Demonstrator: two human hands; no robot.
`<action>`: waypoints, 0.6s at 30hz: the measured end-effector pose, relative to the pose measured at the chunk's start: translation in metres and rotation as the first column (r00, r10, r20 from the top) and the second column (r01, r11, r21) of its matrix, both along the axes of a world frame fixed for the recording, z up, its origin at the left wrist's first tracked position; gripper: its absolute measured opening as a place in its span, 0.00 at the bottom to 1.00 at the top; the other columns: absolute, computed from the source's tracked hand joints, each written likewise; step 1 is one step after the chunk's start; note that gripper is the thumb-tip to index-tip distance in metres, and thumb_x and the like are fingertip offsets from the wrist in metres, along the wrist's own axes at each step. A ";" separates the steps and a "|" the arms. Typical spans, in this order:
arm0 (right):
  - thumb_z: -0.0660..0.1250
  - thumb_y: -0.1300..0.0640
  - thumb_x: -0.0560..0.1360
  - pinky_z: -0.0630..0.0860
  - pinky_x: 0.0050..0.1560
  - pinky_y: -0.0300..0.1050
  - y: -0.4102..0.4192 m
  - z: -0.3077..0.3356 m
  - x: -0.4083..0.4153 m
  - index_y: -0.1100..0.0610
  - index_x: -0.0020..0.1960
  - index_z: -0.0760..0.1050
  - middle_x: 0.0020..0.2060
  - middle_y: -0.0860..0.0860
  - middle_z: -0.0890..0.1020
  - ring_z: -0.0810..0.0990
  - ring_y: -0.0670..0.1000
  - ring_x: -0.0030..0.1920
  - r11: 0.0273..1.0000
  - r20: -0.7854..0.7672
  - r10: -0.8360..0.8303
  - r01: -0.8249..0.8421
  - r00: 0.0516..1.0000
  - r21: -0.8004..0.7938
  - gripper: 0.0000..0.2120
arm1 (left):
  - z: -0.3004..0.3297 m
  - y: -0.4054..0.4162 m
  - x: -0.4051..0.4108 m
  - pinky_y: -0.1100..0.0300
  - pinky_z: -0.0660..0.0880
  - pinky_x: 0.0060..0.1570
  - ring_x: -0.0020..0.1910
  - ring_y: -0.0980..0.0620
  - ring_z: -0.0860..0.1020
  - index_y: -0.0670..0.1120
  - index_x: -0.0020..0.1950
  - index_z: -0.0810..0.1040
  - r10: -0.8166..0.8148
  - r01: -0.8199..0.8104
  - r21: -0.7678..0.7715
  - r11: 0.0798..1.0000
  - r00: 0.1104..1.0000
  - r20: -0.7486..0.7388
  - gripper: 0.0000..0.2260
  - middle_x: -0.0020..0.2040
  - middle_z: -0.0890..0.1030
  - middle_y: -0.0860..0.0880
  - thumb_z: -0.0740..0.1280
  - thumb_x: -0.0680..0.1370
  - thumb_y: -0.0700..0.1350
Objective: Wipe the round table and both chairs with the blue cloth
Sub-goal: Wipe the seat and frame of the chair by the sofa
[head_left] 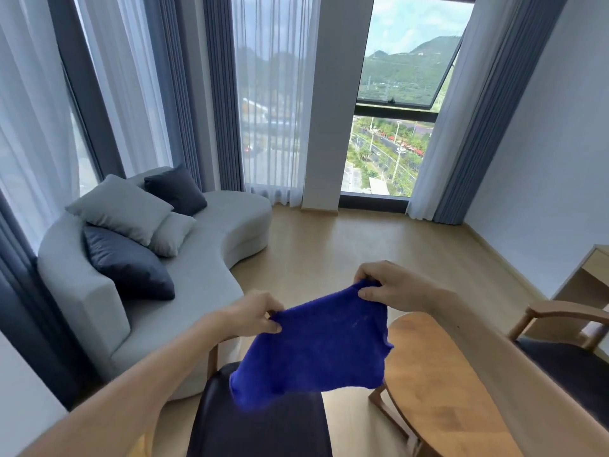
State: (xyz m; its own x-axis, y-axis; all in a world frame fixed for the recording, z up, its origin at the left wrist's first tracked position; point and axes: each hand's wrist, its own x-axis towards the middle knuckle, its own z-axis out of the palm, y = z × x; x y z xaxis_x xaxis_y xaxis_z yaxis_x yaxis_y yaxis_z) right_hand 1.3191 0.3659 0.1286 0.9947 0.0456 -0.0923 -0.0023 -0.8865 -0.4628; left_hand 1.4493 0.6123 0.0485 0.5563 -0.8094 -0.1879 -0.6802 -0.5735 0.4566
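Far left, sheer white curtains point(29, 103) and grey-blue drapes point(220, 94) hung before tall glass. Below them a curved pale-grey sofa point(211, 268) ran along the wall, carrying five cushions: two light grey point(120, 207), a dark one point(176, 189) behind, another dark one point(128, 263) in front, and a small pale one tucked between. Wood floor point(346, 239) ahead. The person's left hand point(255, 311) pinched one upper corner of the blue cloth point(316, 347), thumb and fingers closed on the fabric. The cloth hung stretched in the air between both hands, its lower edge drooping loose above the dark seat of the near chair point(260, 423); whether it touched the seat could not be told. The right hand point(392, 286) gripped the opposite upper corner, fingers curled over the bunched edge, held a little higher than the left. Behind, an open window point(405, 70) showed green hills and a road below. Under the right forearm stood the round wooden bench point(438, 384), just beside the near chair. Further right, a second chair point(566, 351) with a wooden armrest and dark seat stood against the bench's far side. At the right edge, part of a wooden desk point(593, 275) met the white wall.
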 end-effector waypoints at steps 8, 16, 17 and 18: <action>0.58 0.69 0.68 0.70 0.37 0.34 0.012 -0.027 -0.003 0.57 0.45 0.78 0.37 0.47 0.77 0.73 0.43 0.37 0.983 -0.159 0.070 -0.095 0.985 -0.155 0.14 | 0.030 -0.005 0.007 0.57 0.77 0.39 0.38 0.49 0.79 0.53 0.40 0.73 -0.036 0.028 0.155 0.988 0.998 0.051 0.12 0.37 0.78 0.51 0.59 0.78 0.38; 0.62 0.68 0.71 0.72 0.45 0.35 0.007 -0.057 0.006 0.57 0.44 0.78 0.57 0.44 0.72 0.75 0.48 0.50 0.973 -0.008 0.097 -0.097 0.995 -0.209 0.10 | 0.036 -0.007 -0.014 0.65 0.72 0.42 0.40 0.58 0.73 0.52 0.36 0.75 -0.197 0.223 -0.123 0.967 0.962 0.190 0.13 0.44 0.76 0.54 0.64 0.68 0.33; 0.62 0.68 0.71 0.72 0.47 0.36 0.007 -0.058 0.006 0.54 0.42 0.78 0.64 0.43 0.68 0.75 0.48 0.53 0.970 0.012 0.122 -0.117 0.992 -0.214 0.11 | 0.039 -0.009 -0.017 0.66 0.72 0.42 0.41 0.58 0.73 0.52 0.36 0.75 -0.214 0.242 -0.131 0.961 0.957 0.195 0.14 0.45 0.76 0.54 0.64 0.68 0.32; 0.62 0.67 0.71 0.72 0.50 0.37 0.007 -0.059 0.006 0.51 0.41 0.77 0.70 0.42 0.62 0.74 0.48 0.57 0.966 0.026 0.145 -0.136 0.989 -0.220 0.12 | 0.041 -0.010 -0.020 0.66 0.72 0.41 0.41 0.57 0.73 0.51 0.36 0.75 -0.232 0.261 -0.125 0.957 0.950 0.208 0.13 0.45 0.76 0.53 0.64 0.67 0.32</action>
